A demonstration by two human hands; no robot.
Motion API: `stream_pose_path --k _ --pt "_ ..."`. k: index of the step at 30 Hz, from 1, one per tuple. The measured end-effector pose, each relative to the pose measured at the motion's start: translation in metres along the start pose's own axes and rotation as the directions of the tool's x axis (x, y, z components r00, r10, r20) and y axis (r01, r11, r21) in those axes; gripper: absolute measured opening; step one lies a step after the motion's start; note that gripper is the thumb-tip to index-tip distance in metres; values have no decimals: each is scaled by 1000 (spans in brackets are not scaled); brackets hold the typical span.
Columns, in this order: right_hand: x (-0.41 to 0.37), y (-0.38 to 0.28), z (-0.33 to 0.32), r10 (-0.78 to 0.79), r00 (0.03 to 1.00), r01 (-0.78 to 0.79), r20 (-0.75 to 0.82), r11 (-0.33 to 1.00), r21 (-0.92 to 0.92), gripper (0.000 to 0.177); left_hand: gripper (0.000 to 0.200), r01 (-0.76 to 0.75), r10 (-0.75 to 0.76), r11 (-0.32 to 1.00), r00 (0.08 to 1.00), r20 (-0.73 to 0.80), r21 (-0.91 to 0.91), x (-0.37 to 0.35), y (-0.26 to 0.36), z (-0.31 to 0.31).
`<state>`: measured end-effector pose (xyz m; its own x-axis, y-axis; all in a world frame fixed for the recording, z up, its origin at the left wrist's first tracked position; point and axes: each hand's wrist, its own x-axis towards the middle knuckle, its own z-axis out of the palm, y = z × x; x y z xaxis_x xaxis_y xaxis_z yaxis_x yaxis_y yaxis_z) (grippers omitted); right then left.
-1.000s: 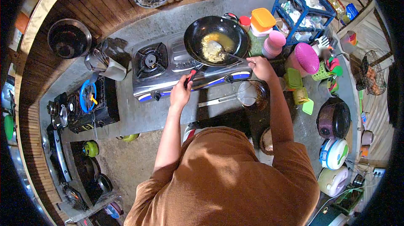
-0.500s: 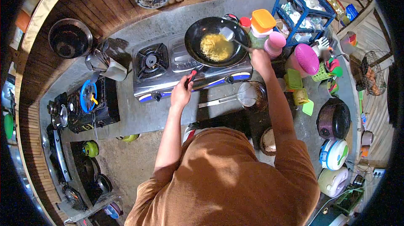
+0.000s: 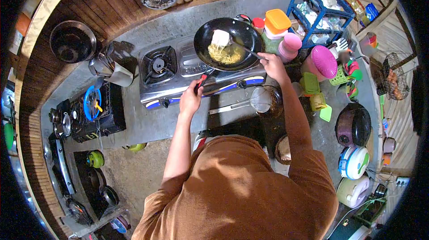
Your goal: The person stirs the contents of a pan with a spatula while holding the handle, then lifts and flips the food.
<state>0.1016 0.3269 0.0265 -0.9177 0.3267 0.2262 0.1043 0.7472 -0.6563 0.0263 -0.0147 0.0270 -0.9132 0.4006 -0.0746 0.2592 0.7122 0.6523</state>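
A black wok (image 3: pixel 203 38) sits on the right burner of a two-burner gas stove (image 3: pixel 178 89). Yellow noodles (image 3: pixel 228 55) lie in some liquid at its bottom. My left hand (image 3: pixel 191 98) is closed round the red-and-black wok handle (image 3: pixel 202 80). In my right hand (image 3: pixel 273 66) is the dark handle of a spatula (image 3: pixel 221 38), gripped at the wok's right rim. The spatula's pale, shiny blade is over the far left part of the noodles and hides some of them.
A wire strainer (image 3: pixel 261 100) lies on the counter in front of the stove. Right of the wok stand an orange-lidded container (image 3: pixel 278 21), pink cups (image 3: pixel 291 45) and a blue rack (image 3: pixel 318 16). A utensil holder (image 3: pixel 121 75) is left of the bare burner (image 3: pixel 158 65).
The spatula blade has moved left across the wok, from its right side to above the noodles. My right hand has shifted slightly left; my left hand keeps its hold.
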Motion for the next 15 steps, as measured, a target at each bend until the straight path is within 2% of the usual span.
stream_pose_path --k 1,2,7,9,13,15 --pt "-1 -1 -5 -122 989 109 -82 983 -145 28 30 6 -6 1000 1000 -2 3 0 1 0" --pt "-3 -13 -13 -20 999 9 -50 977 -215 30 30 5 -5 1000 1000 1 4 0 0 0" --pt "-2 -16 -23 -54 989 -1 -141 931 -365 29 29 -40 40 999 999 -27 4 0 -1 1" --pt "-3 -26 -29 67 993 -100 -92 903 -418 28 29 -29 29 1000 999 -26 2 0 -1 1" --pt "-2 -5 -18 99 995 -88 14 930 -357 21 30 -56 55 998 998 -33 -8 2 -4 3" --pt "-2 17 -1 -34 997 49 62 967 -250 19 30 -50 50 999 998 -31 -11 1 -3 2"
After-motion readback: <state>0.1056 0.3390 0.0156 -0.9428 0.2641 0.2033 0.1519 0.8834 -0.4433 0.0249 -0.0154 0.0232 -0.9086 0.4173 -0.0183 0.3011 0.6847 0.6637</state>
